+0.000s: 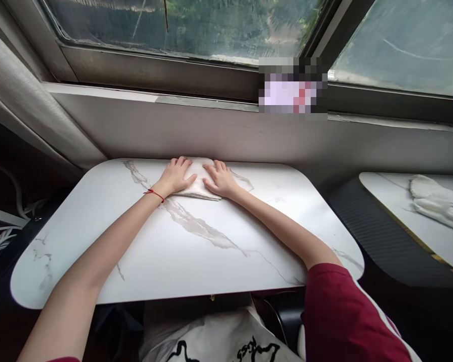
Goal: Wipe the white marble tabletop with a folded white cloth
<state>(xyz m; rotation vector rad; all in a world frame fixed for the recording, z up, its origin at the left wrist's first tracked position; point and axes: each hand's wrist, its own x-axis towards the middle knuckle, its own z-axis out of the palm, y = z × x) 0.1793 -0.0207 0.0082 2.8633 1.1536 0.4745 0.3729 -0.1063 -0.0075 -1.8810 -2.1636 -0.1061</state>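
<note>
A folded white cloth (198,187) lies flat near the far edge of a white marble-patterned table (136,251). My left hand (176,176) rests palm down on the cloth's left side, its fingers spread; a red string bracelet (153,194) circles that wrist. On the cloth's right side my right hand (221,179) also presses flat with fingers apart. Both arms reach forward across the tabletop. The hands cover parts of the cloth.
Behind the table stands a pale wall below a framed window (189,30). A curtain (33,95) hangs at the left, above white cables (3,241). To the right, a second marble-patterned table (396,201) carries a crumpled white cloth (438,201).
</note>
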